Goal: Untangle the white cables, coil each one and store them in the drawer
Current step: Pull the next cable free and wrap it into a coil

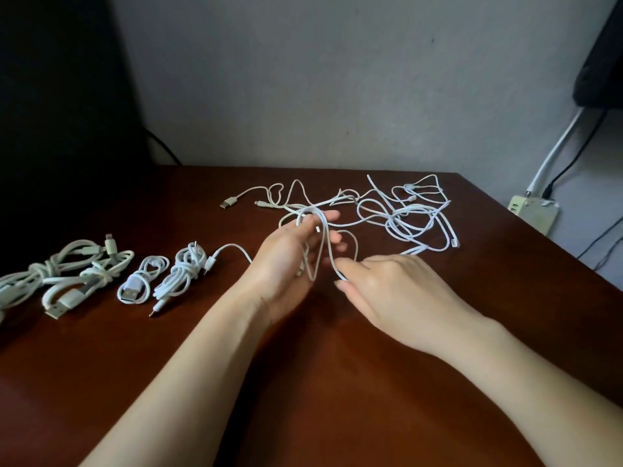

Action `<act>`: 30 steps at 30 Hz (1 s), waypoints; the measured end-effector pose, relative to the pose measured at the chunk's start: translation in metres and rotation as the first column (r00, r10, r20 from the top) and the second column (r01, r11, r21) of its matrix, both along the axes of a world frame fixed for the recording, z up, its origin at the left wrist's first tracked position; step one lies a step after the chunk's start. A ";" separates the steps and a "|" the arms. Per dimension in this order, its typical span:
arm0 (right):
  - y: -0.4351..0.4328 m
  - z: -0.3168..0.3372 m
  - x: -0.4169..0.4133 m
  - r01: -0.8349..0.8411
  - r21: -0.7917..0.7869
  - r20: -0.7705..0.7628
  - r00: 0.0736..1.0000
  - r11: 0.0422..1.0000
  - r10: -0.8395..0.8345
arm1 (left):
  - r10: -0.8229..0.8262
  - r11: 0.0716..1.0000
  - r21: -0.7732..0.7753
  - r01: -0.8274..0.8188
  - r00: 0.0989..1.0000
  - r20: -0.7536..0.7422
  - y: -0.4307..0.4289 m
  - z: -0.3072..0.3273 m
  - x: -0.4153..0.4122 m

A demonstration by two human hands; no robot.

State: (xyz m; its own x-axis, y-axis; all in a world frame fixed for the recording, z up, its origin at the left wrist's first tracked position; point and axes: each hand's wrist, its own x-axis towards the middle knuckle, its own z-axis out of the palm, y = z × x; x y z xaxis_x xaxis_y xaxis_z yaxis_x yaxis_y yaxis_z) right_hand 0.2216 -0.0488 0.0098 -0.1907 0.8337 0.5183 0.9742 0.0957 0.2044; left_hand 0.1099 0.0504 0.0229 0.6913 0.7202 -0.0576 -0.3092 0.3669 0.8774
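My left hand (290, 264) is raised palm up over the middle of the brown table (303, 382) and holds loops of a white cable (323, 237) wound over its fingers. My right hand (387, 284) pinches the lower end of that loop near the tabletop. A loose tangle of white cables (411, 217) lies behind the hands, toward the back right. Several coiled cables lie in a row at the left: a knotted bundle (188, 271), a small round coil (141, 281) and a larger pair of bundles (67, 274). No drawer is in view.
The table ends at the right edge near a white power strip (532, 210) on the floor with black and white cords running up the wall. A dark object stands at the far left. A USB plug (229, 201) of the tangle lies toward the back.
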 end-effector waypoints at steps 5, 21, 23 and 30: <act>0.001 0.003 0.007 -0.040 0.079 -0.001 0.999 0.996 0.040 | 0.006 0.999 -0.050 -0.002 0.996 0.092 0.003 0.002 -0.002; 0.006 0.002 0.029 -0.102 0.016 -0.865 0.498 0.995 0.065 | 0.196 0.944 -0.325 -0.060 0.893 0.405 0.019 0.005 -0.015; 0.006 0.004 0.029 -0.133 0.016 -0.935 0.349 0.991 0.062 | 0.259 0.919 -0.386 -0.084 0.866 0.427 0.024 0.002 -0.017; 0.006 0.008 0.016 -0.242 0.058 -0.972 0.206 0.968 0.110 | 0.318 0.898 -0.410 -0.162 0.882 0.347 0.026 -0.004 -0.016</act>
State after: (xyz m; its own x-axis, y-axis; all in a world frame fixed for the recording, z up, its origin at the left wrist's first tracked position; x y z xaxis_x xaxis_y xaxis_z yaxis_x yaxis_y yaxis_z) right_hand 0.2381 -0.0425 0.0176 0.2500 0.9022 0.3513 0.3712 0.2458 -0.8954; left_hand 0.0943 0.0759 0.0189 0.5187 0.8486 -0.1036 -0.7200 0.4990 0.4823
